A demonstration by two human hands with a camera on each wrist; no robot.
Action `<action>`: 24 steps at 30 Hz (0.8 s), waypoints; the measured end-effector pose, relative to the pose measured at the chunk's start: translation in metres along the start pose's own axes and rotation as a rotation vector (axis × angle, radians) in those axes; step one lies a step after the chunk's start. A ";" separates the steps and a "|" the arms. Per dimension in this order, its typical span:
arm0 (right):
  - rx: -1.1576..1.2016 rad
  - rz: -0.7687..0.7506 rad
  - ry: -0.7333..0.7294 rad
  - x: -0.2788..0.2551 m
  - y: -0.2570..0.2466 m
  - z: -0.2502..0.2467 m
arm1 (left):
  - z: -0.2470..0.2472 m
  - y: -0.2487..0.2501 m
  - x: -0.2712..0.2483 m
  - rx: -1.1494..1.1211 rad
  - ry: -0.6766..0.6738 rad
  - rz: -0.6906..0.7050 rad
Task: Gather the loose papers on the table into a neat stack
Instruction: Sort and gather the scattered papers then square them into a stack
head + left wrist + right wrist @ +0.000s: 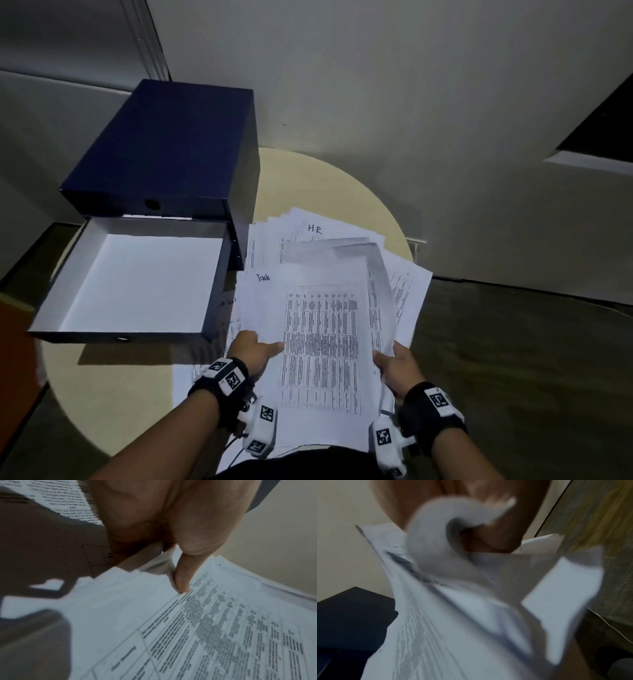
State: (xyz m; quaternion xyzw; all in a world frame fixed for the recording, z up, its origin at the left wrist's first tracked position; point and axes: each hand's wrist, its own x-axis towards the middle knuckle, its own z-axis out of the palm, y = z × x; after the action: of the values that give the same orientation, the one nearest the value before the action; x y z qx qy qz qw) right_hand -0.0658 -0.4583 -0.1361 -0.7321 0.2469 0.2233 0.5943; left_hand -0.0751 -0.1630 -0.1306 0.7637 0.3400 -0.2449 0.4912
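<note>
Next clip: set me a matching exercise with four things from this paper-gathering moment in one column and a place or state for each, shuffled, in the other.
Things:
1. lower drawer
2. sheet marked H.R
3. left hand
4. right hand

Places or states:
A. grips the right edge of the held papers, where the sheets curl
B. pulled out of the blue drawer box, white inside
C. lies on the round table, behind the held papers
D. thumb on top of the printed table sheet

Pairs: 1-B, 2-C, 3-D, 4-A

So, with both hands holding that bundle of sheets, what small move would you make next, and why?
Probably tap the held bundle square between left hand and right hand: its sheets are fanned and one curls over, while more papers lie spread on the table.
</note>
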 end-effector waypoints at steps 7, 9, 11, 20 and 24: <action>0.077 -0.055 0.215 -0.009 -0.036 -0.029 | -0.018 -0.012 0.003 -0.068 0.056 -0.028; 0.143 -0.099 0.277 -0.015 -0.054 -0.039 | -0.020 -0.023 0.012 -0.051 0.064 -0.060; 0.209 -0.167 0.336 -0.023 -0.076 -0.047 | -0.019 -0.032 0.022 -0.025 0.065 -0.081; 0.334 -0.234 0.229 -0.026 -0.102 -0.044 | -0.024 -0.022 0.003 -0.035 0.063 -0.059; -0.056 -0.084 0.130 -0.010 -0.058 -0.002 | -0.022 -0.011 -0.016 -0.141 0.113 0.029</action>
State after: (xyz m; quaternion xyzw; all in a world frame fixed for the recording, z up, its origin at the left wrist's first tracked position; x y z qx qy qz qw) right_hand -0.0374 -0.4494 -0.0855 -0.7711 0.2479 0.1571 0.5651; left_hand -0.0928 -0.1440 -0.1169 0.7448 0.3724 -0.1696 0.5270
